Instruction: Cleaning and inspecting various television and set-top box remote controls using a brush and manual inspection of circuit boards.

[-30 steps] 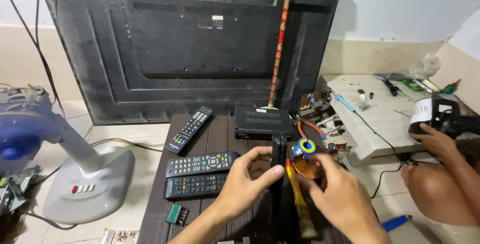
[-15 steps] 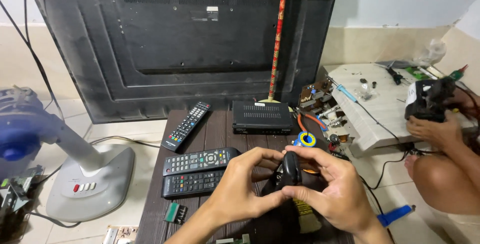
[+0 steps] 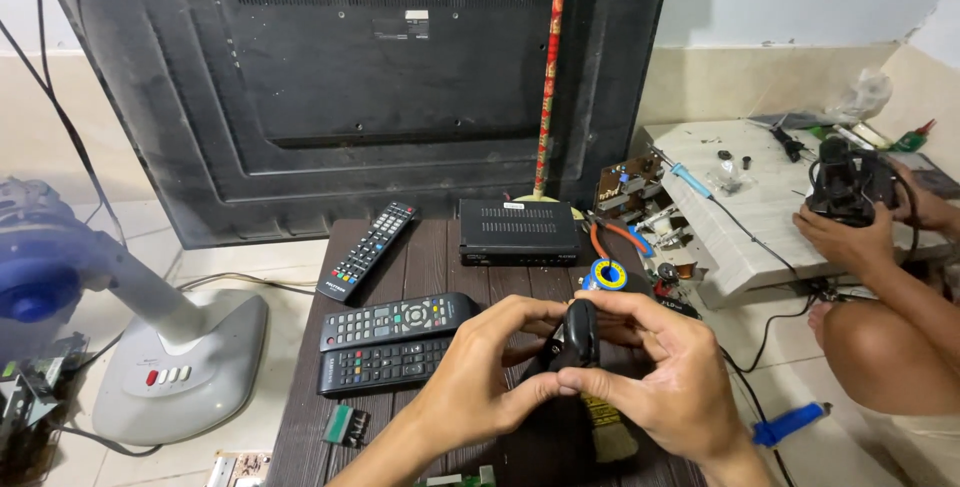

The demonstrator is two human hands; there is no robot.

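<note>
Low centre of the frame: a left hand (image 3: 475, 387) and a right hand (image 3: 665, 377) close together around a small black device (image 3: 577, 339), held upright so its long axis runs top to bottom between them. The left fingers (image 3: 520, 315) curl shut over its upper left side with the thumb pressed in below, and the right fingers (image 3: 640, 322) wrap its other side, thumb across the front; both hands grip it equally close, just above a dark wooden table (image 3: 300, 427). Under the hands something dark hangs down, too hidden to tell what. Left of the hands lie two remote controls (image 3: 395, 319) side by side, with a small green part (image 3: 347, 425) nearer the lower edge. Further up the table rest a third remote (image 3: 367, 250), set at a slant, a black set-top box (image 3: 518, 230) and a roll of solder (image 3: 605, 275). At far left stands a grey fan base (image 3: 190, 367). At right, another person's hands (image 3: 850, 237) hold a black object over a pale board (image 3: 770, 207). Behind everything leans the back of a large television (image 3: 370, 77), a red patterned stick (image 3: 550, 67) upright against it
</note>
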